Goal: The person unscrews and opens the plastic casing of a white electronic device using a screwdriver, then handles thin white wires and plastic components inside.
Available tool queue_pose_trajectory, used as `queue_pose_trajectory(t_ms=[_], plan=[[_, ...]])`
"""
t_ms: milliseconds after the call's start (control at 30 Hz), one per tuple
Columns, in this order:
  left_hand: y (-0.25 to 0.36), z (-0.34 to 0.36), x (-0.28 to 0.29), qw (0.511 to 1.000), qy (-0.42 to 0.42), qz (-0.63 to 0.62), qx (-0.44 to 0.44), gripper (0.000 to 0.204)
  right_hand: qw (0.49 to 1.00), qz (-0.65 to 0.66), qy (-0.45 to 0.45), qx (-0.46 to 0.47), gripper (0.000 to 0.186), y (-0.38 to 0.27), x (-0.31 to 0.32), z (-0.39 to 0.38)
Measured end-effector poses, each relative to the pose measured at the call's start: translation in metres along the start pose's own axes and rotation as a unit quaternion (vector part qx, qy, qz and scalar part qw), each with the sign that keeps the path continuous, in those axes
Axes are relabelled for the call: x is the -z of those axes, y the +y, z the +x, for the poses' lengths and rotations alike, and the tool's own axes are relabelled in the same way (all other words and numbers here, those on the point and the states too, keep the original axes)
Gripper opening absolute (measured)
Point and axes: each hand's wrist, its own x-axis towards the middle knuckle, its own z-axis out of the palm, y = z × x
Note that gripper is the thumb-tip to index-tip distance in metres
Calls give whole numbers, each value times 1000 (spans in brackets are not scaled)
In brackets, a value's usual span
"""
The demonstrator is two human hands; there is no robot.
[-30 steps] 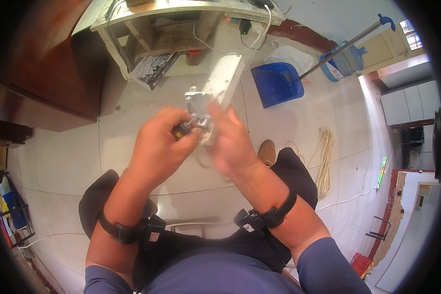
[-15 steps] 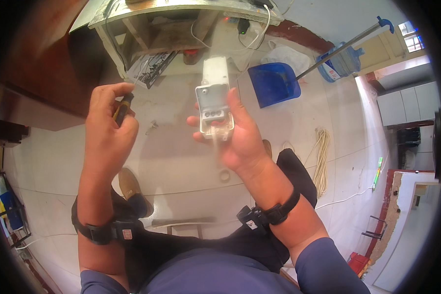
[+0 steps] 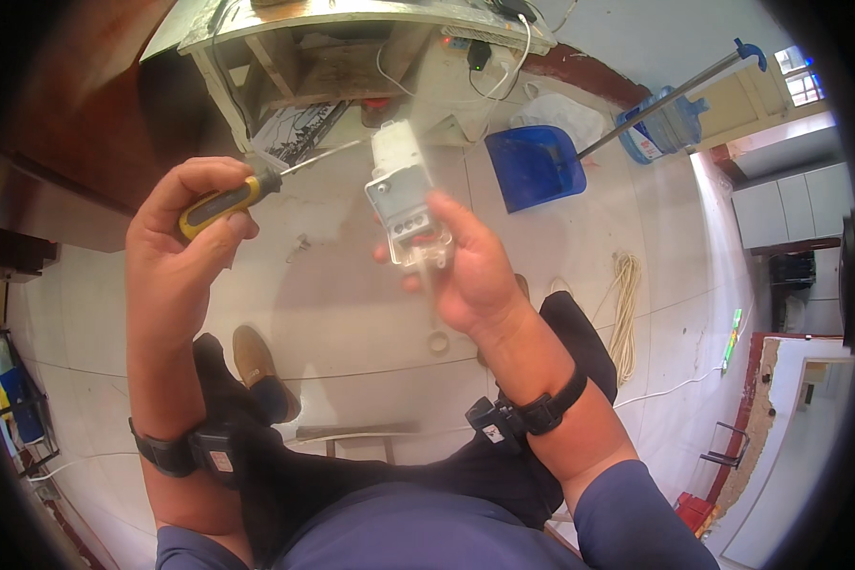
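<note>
My left hand (image 3: 185, 223) is closed round the yellow and black handle of a screwdriver (image 3: 226, 205). Its thin metal shaft points up and to the right, and the tip comes near the upper end of a white electrical box in the picture. In my right hand (image 3: 475, 271) I hold that white box (image 3: 399, 185), with its hinged cover swung open. Three round terminal holes show in a row in its lower part. A pale cable or strip, blurred, hangs from the lower end. My right thumb presses on the box's right side, with the other fingers behind it.
Ahead stands a wooden table (image 3: 195, 36) with cables and a flat printed box (image 3: 299, 131) beneath. A blue dustpan (image 3: 532, 171) and a water bottle (image 3: 670, 123) are at the far right. Coiled cream cable (image 3: 625, 313) and a ring (image 3: 438, 342) lie on the floor.
My left hand has turned and shifted left, bringing the screwdriver's handle and shaft into plain sight, aimed toward the box. The white box has tilted and moved slightly left.
</note>
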Motion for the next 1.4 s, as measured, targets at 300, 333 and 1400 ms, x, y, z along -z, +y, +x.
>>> queue_pose_trajectory(t_ms=[300, 333, 1400], plan=[[-5, -5, -10, 997, 6, -79, -4, 27, 1000, 5, 6, -6, 35, 3, -3, 1], [-5, -5, -13, 997, 8, -77, -3, 24, 1000, 9, 7, -9, 35, 3, -3, 1], [-11, -7, -39, 997, 35, 13, -63, 17, 999, -20, -30, 2, 38, 8, -6, -2]])
